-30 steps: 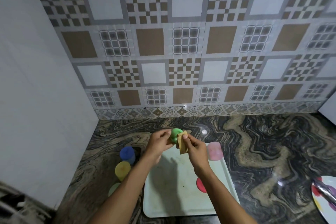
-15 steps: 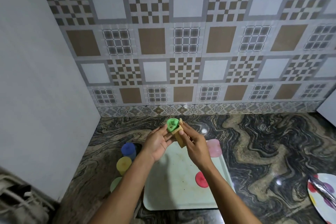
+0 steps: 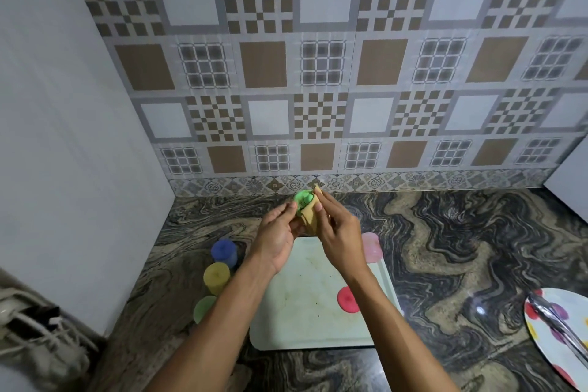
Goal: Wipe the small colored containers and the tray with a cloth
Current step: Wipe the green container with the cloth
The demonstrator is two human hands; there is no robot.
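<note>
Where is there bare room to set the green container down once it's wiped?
Free: the middle of the tray, left of the red container, and the counter between the tray and the spotted plate. Crowded: left of the tray, where the blue container, yellow container and pale green container line up.

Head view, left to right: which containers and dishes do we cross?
Yellow container → green container, held, cloth against it → red container → pink container → spotted plate. Blue container and pale-green container overlap the yellow one sideways; omitted.
</note>
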